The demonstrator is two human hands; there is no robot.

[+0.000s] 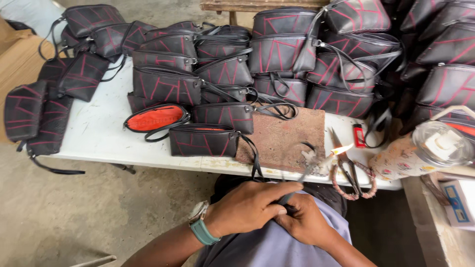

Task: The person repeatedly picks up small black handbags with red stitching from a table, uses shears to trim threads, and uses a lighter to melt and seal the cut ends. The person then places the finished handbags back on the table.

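Strap (pixel 292 190), a thin black one, sits pinched between both hands at six o'clock, just below the desk (pixel 99 133) edge. The left hand (pixel 247 207) has its grip pressed around the strap; the right hand (pixel 304 220) curls shut under it. A small flame (pixel 341 149) burns near the scissors (pixel 351 173) at three o'clock, and could likely scorch fingers or strap if either drifts close. One pouch (pixel 156 118) at ten o'clock lies open, showing only orange lining; the other pouches are zipped.

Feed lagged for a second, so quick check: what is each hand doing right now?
Left hand: closed, fingers pinching a thin dark strap.
Right hand: closed under the left; what it grips cannot be told.
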